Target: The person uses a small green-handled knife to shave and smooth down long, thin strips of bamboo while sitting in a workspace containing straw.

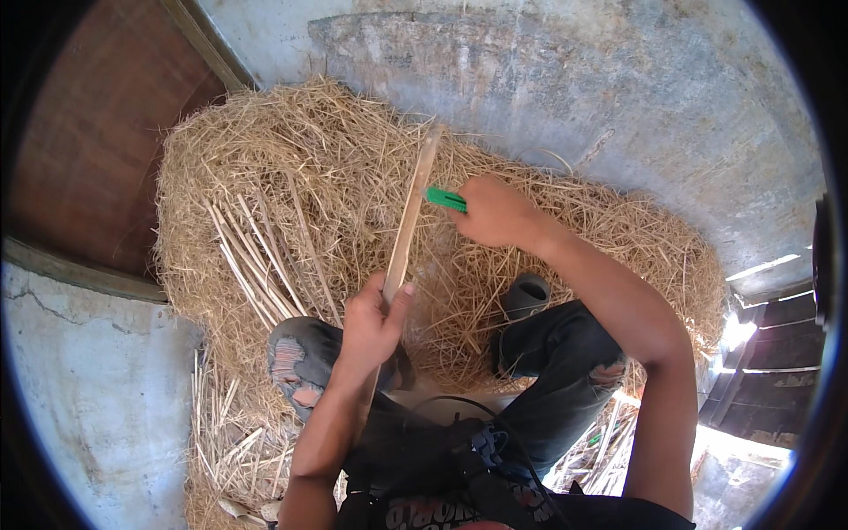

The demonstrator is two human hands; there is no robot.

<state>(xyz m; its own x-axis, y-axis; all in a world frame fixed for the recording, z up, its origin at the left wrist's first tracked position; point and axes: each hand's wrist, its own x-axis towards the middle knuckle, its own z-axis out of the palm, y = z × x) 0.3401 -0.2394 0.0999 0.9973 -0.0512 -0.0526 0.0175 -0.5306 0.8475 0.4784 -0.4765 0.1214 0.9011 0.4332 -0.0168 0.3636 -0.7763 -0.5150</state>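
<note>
My left hand (371,325) is closed round a long flat bamboo strip (413,205), thumb along its near part. The strip slants up and slightly right over the straw; its lower end runs back under my left forearm. In my right hand (496,212), a green utility knife (446,200) is gripped in a fist, its front end against or very close to the strip's right edge, above my left hand. The blade is too small to make out.
A thick heap of straw (344,141) surrounds my bent legs. Thin sticks (252,256) lie beside my left knee, with more split pieces (238,442) at lower left. A concrete wall (565,79) rises behind; a brown panel (115,132) stands left. A dark grey shoe (527,294) shows near my right leg.
</note>
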